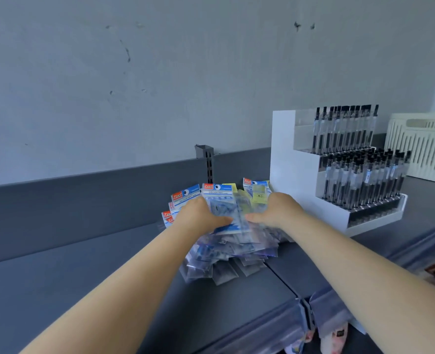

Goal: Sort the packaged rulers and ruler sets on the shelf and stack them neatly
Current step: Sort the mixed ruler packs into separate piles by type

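Grey shelf (83, 290): beside the pen rack (339, 180), left hand (201, 217) and right hand (275, 210) clamp fingers round one ruler packet (221, 208) atop the pile (226, 254); lift squarely.

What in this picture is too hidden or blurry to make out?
Head view:
- Printing on the ruler packets: too small and blurred.
- Packets low in the pile: buried under others.
- Fingertips of the left hand and right hand: behind the packets.
- Cream basket: cut off by the right edge.
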A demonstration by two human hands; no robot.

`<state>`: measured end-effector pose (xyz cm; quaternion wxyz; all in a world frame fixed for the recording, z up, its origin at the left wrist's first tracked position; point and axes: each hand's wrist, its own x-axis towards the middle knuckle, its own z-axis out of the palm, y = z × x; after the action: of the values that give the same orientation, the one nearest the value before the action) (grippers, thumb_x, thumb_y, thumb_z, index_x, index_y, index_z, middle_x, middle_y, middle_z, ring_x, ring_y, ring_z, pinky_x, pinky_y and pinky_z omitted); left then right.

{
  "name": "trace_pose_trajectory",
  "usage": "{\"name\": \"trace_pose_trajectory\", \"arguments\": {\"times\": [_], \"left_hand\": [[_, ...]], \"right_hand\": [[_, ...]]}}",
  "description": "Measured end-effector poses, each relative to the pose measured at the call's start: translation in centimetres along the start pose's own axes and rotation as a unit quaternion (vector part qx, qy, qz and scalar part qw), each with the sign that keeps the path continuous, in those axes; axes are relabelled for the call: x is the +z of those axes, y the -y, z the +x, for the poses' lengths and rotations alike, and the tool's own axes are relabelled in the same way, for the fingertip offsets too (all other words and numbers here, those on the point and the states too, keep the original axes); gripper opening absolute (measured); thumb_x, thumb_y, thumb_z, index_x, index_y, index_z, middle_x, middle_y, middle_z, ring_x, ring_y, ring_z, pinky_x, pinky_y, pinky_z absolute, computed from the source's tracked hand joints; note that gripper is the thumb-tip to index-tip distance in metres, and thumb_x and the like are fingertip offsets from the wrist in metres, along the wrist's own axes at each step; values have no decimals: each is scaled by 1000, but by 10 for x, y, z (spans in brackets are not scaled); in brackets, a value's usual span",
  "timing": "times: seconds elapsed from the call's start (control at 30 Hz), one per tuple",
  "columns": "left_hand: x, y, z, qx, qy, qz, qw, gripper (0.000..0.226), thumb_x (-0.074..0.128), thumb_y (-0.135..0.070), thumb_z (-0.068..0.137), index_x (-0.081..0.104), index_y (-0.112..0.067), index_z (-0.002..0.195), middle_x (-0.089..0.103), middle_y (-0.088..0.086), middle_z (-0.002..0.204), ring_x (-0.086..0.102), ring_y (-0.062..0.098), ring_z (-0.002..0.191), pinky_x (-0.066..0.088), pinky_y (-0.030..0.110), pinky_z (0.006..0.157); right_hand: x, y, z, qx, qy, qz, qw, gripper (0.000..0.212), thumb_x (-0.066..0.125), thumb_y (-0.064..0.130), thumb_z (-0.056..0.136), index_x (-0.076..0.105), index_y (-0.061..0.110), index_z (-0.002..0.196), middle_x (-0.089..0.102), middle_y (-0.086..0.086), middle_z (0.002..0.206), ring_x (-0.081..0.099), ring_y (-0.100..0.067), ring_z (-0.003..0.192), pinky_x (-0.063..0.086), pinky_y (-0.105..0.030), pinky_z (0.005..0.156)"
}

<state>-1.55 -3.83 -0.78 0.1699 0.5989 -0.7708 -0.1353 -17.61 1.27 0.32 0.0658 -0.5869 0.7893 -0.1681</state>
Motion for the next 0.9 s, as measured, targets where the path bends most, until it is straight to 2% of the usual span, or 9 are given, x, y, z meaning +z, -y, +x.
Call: {"name": "trace_pose_trajectory", "arguments": {"times": [0.1,0.17,0.27,0.37,0.47,0.53,0.63,0.7,0.9], "left_hand": [[-5,5,10,-9,7,-11,1000,57,69,-49,79,47,-13,116,48,3,102,47,19,89,37,27,70],[-7,8,16,-27,33,-51,998,47,73,-45,77,51,-11,100,47,2,91,47,18,76,39,27,67],[-9,11,15,-56,58,-143,986,42,74,-36,79,41,-11,72,40,3,67,37,18,52,34,24,47],[-14,12,6,-54,44,-227,971,28,62,-19,88,41,-8,72,38,6,64,30,18,54,27,23,46],[-23,12,-9,-56,-1,-344,937,6,50,-3,88,50,-7,83,41,7,69,30,18,56,25,24,47],[-30,16,-23,-55,-33,-386,920,8,49,0,86,52,-8,85,46,9,73,38,21,60,29,25,48],[-43,28,-51,-79,-81,-425,898,17,49,1,84,52,-14,75,53,8,74,54,25,67,44,28,53],[-54,39,-76,-102,-102,-452,880,22,48,4,84,54,-14,72,55,7,72,56,21,60,48,22,43],[-75,95,-153,-172,-137,-447,867,13,60,0,86,59,-12,80,63,9,80,63,20,65,55,26,49]], "right_hand": [[-9,-3,8,36,41,-1,999,51,67,42,82,54,5,115,58,-11,119,55,-24,102,40,-26,76],[-14,-8,11,68,72,28,995,37,72,33,80,50,5,90,56,-10,97,53,-20,78,40,-26,64],[-11,-17,15,86,48,122,988,37,66,10,83,36,11,62,43,-4,63,39,-14,53,30,-22,46],[-8,-24,14,53,-36,140,988,39,43,0,89,27,12,56,28,-4,58,26,-16,51,18,-25,45],[-13,-23,4,30,-92,259,961,37,40,-7,84,29,11,53,30,-6,55,27,-19,51,19,-27,48],[-15,-15,-11,30,-97,366,925,33,43,-7,80,35,11,54,34,-7,56,30,-20,52,24,-25,53],[-14,5,-40,17,-38,507,861,24,50,-6,80,49,12,64,41,-6,58,34,-18,50,28,-23,49],[-9,22,-59,-19,15,555,831,19,55,-7,81,56,10,73,49,-6,61,41,-16,50,34,-21,45],[20,71,-106,-63,104,576,808,18,59,-5,84,57,11,76,60,-5,71,57,-12,57,46,-17,41]]}}
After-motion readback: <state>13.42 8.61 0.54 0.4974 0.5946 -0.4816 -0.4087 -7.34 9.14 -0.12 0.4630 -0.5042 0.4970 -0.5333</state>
